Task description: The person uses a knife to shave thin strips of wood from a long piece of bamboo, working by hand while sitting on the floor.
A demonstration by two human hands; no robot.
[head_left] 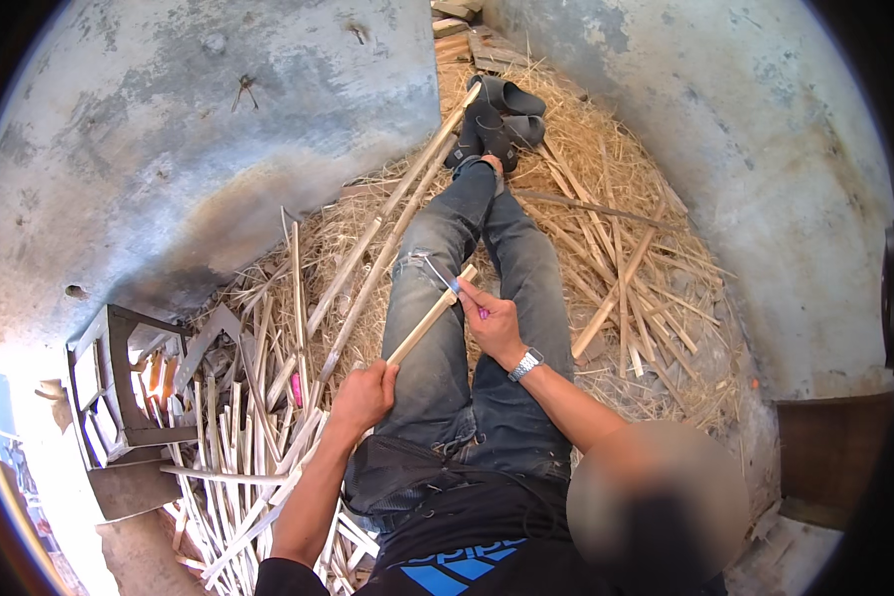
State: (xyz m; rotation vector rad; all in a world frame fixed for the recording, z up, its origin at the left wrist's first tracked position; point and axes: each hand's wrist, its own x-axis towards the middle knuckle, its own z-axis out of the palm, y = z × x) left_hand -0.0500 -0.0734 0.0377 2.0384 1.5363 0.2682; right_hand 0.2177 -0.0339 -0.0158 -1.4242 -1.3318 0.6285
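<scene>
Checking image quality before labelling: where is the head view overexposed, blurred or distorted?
Head view: the lower left corner is blown out by sunlight near the wooden stool; a soft blurred patch hides the lower right; fisheye bends the walls toward a black rim; the left hand, right hand and bamboo strip are sharp.

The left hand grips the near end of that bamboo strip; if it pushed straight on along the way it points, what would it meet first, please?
Most likely the right hand, which pinches the bamboo strip at its far end, up-right of the left hand. Depth is hard to judge.
</scene>
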